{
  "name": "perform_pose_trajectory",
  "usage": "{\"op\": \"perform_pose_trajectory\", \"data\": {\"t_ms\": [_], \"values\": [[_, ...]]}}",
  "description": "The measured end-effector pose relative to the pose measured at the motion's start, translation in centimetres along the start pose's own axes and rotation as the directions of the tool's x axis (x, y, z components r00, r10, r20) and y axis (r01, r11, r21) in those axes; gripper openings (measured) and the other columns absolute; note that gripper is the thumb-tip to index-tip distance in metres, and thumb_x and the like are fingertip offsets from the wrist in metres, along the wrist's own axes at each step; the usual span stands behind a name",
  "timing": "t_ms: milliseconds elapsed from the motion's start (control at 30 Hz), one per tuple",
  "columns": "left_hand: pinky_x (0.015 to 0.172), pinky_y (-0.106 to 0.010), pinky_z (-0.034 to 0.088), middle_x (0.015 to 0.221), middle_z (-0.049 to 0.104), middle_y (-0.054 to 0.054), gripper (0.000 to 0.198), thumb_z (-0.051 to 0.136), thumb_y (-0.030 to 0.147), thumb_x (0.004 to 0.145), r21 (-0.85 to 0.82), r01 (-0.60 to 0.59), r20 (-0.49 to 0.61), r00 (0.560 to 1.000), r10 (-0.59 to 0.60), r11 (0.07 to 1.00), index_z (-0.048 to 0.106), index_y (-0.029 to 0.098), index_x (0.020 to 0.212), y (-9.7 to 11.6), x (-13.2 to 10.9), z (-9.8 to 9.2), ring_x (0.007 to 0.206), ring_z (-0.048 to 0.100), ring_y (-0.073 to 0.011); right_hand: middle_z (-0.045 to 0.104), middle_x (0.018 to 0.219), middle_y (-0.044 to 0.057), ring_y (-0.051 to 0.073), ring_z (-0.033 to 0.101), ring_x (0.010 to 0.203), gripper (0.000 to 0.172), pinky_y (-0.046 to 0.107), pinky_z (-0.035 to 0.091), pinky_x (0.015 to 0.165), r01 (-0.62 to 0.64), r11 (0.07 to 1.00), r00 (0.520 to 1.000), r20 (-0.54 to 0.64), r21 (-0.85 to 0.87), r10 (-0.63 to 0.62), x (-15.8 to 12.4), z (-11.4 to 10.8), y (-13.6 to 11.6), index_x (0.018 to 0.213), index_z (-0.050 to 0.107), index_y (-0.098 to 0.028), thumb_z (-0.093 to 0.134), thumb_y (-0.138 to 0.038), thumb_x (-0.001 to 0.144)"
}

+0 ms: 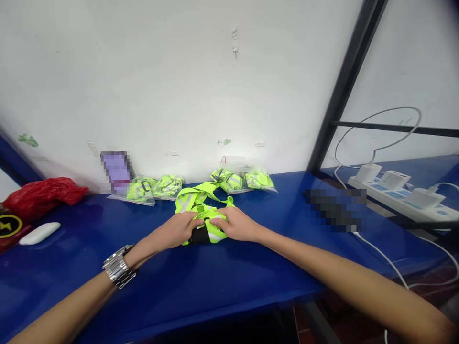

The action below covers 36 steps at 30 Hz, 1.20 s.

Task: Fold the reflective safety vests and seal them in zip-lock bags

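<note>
Bunched neon-yellow reflective straps (193, 199) with silver stripes and a black section lie at the middle of the blue table (172, 291). From the left, my left hand (184, 226) pinches them, thumb on top; a metal-band watch (119, 266) is on that wrist. My right hand (234, 224) grips the same straps from the right, its thumb pointing inward close to the other thumb. Loops of strap stand up behind both hands. The fingers underneath are hidden by the straps.
Clear bags of similar yellow straps (168, 185) (229, 179) lie along the wall. A blurred phone (117, 171) leans there. At left are a red plastic bag (46, 196) and a white case (40, 233). A blurred dark object (335, 210), a cable and a power strip (405, 193) are at right.
</note>
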State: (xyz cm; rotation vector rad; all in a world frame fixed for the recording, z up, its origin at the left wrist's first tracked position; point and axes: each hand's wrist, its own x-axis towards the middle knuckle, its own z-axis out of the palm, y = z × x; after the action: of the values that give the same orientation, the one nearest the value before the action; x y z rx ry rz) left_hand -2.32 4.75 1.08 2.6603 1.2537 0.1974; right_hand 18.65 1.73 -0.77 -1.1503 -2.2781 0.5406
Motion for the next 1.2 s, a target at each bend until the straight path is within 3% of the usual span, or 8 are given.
{"op": "perform_pose_trajectory", "data": {"t_ms": [67,167,400,500,600,800,1033,1200], "values": [[0.058,-0.027,0.039,0.066,0.059,-0.003,0.032,0.033,0.036,0.094,0.059,0.016,-0.019,1.0,-0.015,0.998,0.05,0.019,0.072,-0.3,0.4,0.7,0.06,0.055,-0.0175,0.054,0.079,0.004,0.018,0.049,0.078,0.02,0.027,0.038,0.067,0.0,0.998,0.997,-0.08,-0.069,-0.005,-0.1,0.5,0.1,0.097,0.059,-0.013,0.047,-0.029,0.094],[0.062,-0.031,0.042,0.07,0.058,-0.007,0.028,0.037,0.033,0.094,0.115,0.041,-0.07,0.997,-0.033,0.992,0.055,0.017,0.078,-0.6,0.4,1.9,0.063,0.055,-0.0203,0.052,0.102,0.013,0.024,0.045,0.1,0.034,0.037,0.042,0.084,0.01,0.987,0.982,-0.186,-0.163,-0.041,-0.4,1.1,0.3,0.123,0.049,-0.011,0.051,-0.026,0.092],[0.078,-0.042,0.047,0.093,0.051,-0.012,0.028,0.036,0.028,0.097,0.312,-0.033,-0.389,0.907,0.159,0.949,0.058,0.015,0.089,-0.6,-0.7,3.6,0.084,0.05,-0.0238,0.055,0.099,0.01,0.021,0.05,0.096,0.022,0.039,0.041,0.091,0.088,0.948,0.975,-0.168,-0.305,-0.145,-0.3,1.3,1.0,0.103,0.058,-0.015,0.043,-0.03,0.098],[0.074,-0.036,0.047,0.09,0.052,-0.008,0.027,0.033,0.029,0.099,0.301,-0.07,-0.357,0.916,0.18,0.951,0.055,0.016,0.108,-0.6,-1.0,3.5,0.081,0.051,-0.0212,0.056,0.103,0.011,0.021,0.052,0.1,0.019,0.038,0.041,0.09,0.152,0.937,0.957,-0.19,-0.314,-0.218,-0.3,1.4,1.1,0.102,0.057,-0.015,0.043,-0.025,0.098],[0.076,-0.036,0.047,0.088,0.055,-0.007,0.032,0.029,0.033,0.101,0.313,-0.138,-0.281,0.932,0.23,0.94,0.058,0.018,0.104,-0.3,-1.6,3.0,0.082,0.053,-0.0211,0.059,0.101,0.011,0.02,0.053,0.097,0.021,0.034,0.042,0.087,0.197,0.924,0.948,-0.174,-0.329,-0.264,-0.3,1.4,1.0,0.097,0.059,-0.014,0.04,-0.022,0.099],[0.094,-0.044,0.045,0.13,0.049,-0.014,0.044,0.044,0.049,0.094,0.282,-0.232,-0.194,0.937,0.292,0.931,0.048,0.02,0.127,-0.1,-3.4,1.8,0.114,0.05,-0.0278,0.063,0.097,0.009,0.018,0.055,0.091,0.036,0.035,0.041,0.086,0.192,0.914,0.968,-0.082,-0.357,-0.235,-0.5,0.2,0.5,0.096,0.062,-0.013,0.029,-0.025,0.102],[0.09,-0.04,0.048,0.115,0.056,-0.013,0.031,0.04,0.022,0.095,0.33,-0.266,-0.141,0.935,0.326,0.906,0.049,0.016,0.125,-0.2,-3.3,1.4,0.103,0.056,-0.025,0.061,0.115,0.014,0.028,0.052,0.104,0.063,0.044,0.038,0.089,0.218,0.847,0.967,-0.01,-0.484,-0.255,-2.0,-0.5,-1.1,0.13,0.048,-0.016,0.048,-0.063,0.088],[0.085,-0.037,0.049,0.105,0.059,-0.01,0.025,0.033,0.019,0.098,0.295,-0.265,-0.142,0.938,0.316,0.918,0.053,0.016,0.112,0.3,-2.8,1.3,0.093,0.059,-0.0217,0.063,0.101,0.011,0.026,0.054,0.095,0.029,0.037,0.037,0.08,0.255,0.749,0.954,0.034,-0.612,-0.296,-1.0,0.1,-0.6,0.124,0.051,-0.022,0.045,-0.033,0.097]]}}
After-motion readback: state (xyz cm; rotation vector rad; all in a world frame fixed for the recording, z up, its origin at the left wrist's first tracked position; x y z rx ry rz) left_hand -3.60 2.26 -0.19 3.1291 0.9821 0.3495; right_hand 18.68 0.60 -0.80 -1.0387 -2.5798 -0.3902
